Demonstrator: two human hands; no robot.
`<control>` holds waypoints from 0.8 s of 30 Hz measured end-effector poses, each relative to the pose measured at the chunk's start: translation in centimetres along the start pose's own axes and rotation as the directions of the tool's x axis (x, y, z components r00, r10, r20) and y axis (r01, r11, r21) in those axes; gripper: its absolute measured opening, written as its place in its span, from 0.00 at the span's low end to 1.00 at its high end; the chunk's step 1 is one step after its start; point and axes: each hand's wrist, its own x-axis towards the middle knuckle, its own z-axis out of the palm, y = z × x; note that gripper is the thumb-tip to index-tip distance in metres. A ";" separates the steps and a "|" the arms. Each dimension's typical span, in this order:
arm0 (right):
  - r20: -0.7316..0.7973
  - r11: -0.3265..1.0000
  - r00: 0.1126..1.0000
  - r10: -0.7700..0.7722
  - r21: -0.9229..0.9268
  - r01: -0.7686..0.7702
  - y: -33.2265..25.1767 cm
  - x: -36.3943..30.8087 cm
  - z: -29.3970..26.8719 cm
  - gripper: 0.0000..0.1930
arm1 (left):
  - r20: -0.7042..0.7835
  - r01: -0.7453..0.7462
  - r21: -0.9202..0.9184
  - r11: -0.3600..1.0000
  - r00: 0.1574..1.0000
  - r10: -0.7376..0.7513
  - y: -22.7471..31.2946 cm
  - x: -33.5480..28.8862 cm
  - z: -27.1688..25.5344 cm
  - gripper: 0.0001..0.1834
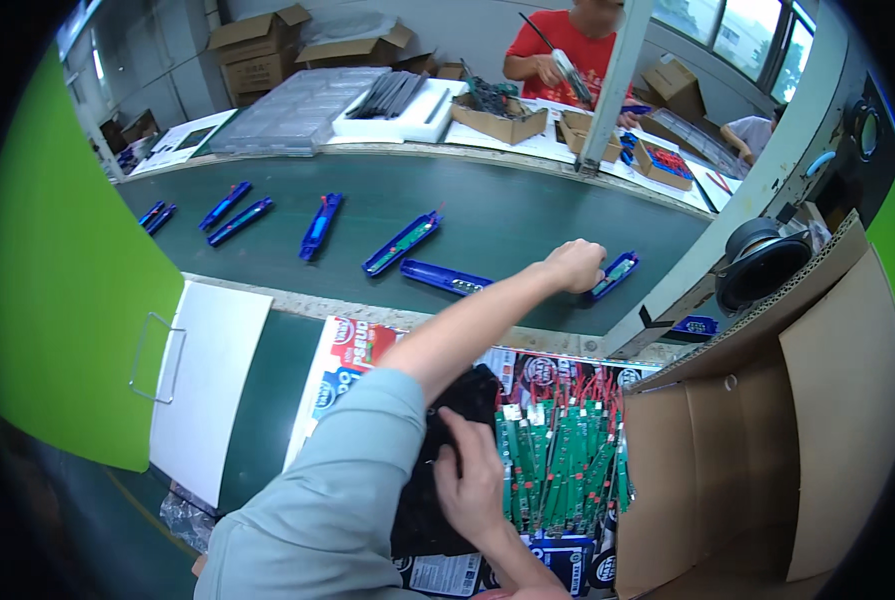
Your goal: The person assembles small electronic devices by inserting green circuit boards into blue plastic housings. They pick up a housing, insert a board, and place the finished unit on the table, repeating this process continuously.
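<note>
My left arm, in a grey-blue sleeve, stretches over the green belt point(527, 220). My left hand point(574, 266) is closed at the near end of a long blue plastic casing point(617, 274) with a green circuit board inside; the fingertips are partly hidden. Under that forearm, another blue casing point(442, 277) lies partly covered. My right hand point(470, 482) rests over black material point(429, 520), its fingers apart and nothing visible in them. Beside it is a pile of narrow green circuit boards point(557, 465) with red wires.
Several more blue casings point(320, 227) lie along the belt. An open cardboard box point(707, 450) stands at my right, below a round black speaker point(762, 262) and a metal post. A green panel point(87, 270) borders the left. Across the belt, a person in red point(567, 50) holds a tool.
</note>
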 end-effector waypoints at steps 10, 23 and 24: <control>-0.079 0.994 0.991 0.103 0.046 -0.100 0.0 -0.7 0.1 0.14 | 0.063 0.014 0.075 0.997 0.998 -0.019 -10.3 -16.7 -9.3 0.25; -0.104 0.849 0.952 0.287 0.488 -0.203 -0.2 -0.6 -1.6 0.11 | -0.035 0.097 0.178 0.979 0.995 -0.093 -9.3 -21.3 -8.5 0.17; -0.110 0.851 0.952 0.286 0.486 -0.200 -0.1 -0.6 -1.7 0.11 | -0.046 0.075 0.196 0.978 0.997 -0.067 -9.6 -21.5 -8.4 0.16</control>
